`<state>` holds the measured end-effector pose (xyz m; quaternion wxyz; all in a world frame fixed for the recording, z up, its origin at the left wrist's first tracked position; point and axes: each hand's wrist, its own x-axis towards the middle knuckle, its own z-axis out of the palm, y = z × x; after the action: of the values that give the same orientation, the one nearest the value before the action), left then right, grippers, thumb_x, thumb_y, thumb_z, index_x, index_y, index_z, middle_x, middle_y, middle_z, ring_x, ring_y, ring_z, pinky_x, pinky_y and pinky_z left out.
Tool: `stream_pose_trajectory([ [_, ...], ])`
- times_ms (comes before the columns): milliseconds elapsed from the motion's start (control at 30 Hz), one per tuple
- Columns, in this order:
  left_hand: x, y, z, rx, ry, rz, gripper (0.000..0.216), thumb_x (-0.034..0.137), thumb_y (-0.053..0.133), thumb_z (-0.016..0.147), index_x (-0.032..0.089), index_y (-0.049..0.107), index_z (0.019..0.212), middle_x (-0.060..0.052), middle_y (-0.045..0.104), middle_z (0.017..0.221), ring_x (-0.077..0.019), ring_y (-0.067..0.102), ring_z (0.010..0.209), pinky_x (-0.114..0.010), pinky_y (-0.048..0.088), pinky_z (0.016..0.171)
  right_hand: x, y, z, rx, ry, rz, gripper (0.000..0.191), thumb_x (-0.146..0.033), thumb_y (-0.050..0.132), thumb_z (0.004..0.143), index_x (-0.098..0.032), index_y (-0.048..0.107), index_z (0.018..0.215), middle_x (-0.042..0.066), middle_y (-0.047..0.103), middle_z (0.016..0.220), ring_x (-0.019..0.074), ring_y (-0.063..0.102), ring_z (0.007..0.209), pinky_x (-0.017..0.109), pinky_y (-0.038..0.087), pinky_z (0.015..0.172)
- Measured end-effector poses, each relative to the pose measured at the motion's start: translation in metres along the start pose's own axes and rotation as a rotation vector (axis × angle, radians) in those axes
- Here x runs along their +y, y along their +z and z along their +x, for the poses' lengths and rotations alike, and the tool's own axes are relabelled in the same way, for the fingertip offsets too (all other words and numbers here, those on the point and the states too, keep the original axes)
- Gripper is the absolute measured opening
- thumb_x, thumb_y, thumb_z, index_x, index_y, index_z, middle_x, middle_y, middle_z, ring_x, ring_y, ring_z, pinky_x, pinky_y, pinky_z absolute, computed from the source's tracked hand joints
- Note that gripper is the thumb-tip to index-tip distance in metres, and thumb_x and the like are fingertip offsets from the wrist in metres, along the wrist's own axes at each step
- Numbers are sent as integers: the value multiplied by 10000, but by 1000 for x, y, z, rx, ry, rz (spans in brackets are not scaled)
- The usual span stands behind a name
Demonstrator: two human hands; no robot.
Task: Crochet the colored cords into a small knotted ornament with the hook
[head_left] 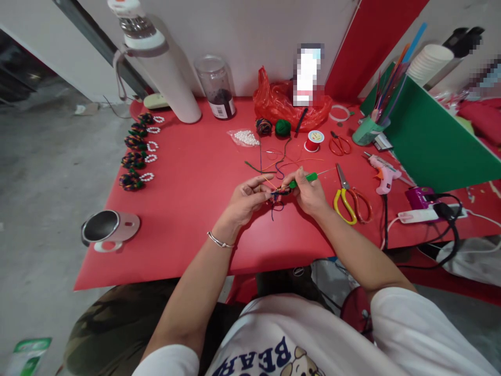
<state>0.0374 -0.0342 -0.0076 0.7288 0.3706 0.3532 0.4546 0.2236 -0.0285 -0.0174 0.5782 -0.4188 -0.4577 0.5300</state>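
Note:
Over the red table point(188, 198), my left hand point(246, 199) pinches a small dark multicoloured yarn piece point(278, 194), with loose blue thread hanging below it. My right hand point(309, 194) is closed on a green-handled crochet hook point(304, 180) whose tip meets the yarn piece. Coloured yarn strands point(274, 159) run from the work to two yarn balls, one multicoloured point(263, 126) and one green point(282, 127), at the back.
Several finished yarn pompoms with pearl rings point(135, 151) line the left edge. A steel cup lid point(105, 228), a white bottle point(164, 68), a jar point(217, 86), pearl beads point(246, 138), a red bag point(282, 102), a thread spool point(314, 140), scissors point(349, 198), a glue gun point(381, 172) and a power strip point(426, 213) also sit here.

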Motion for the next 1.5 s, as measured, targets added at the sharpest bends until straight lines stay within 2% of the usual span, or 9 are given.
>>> stream_pose_trajectory([
  [133,2,0,1,5,1,14,487,152,872,651,163,812,1134,-8,700,686,-44,385,461,-231,180,446,1,-4,0,-30,-54,-40,609,-795,637,868,-221,738,690,7,693,656,131,658,622,269,546,624],
  [333,5,2,0,24,6,32,470,171,877,635,166,823,1102,2,683,672,-36,352,454,-232,177,445,1,-6,-1,-29,-62,-105,626,-806,592,889,-228,751,710,21,729,708,142,672,646,286,564,646],
  [633,6,4,0,35,18,40,469,159,864,616,173,821,1084,14,664,668,-39,360,454,-232,175,445,0,-8,-3,-30,-81,-186,609,-794,591,898,-236,777,740,23,743,725,155,693,674,293,570,667],
  [833,5,3,0,34,12,53,478,148,848,626,168,812,1102,7,668,677,-51,395,473,-234,185,449,4,-9,-1,-4,-118,-153,644,-813,537,915,-242,774,734,27,745,736,156,692,691,296,564,681],
  [1000,5,3,-1,42,17,46,463,155,858,627,166,814,1088,12,660,676,-49,403,470,-229,193,444,2,-9,-3,-41,-89,-179,614,-794,578,907,-235,779,752,25,745,739,158,693,700,299,575,697],
  [1500,5,3,-1,62,8,68,477,137,846,629,165,813,1104,1,674,681,-63,446,487,-231,206,452,-6,-6,-5,-62,-150,-212,524,-696,625,946,-236,777,748,23,747,757,150,680,703,298,568,706],
])
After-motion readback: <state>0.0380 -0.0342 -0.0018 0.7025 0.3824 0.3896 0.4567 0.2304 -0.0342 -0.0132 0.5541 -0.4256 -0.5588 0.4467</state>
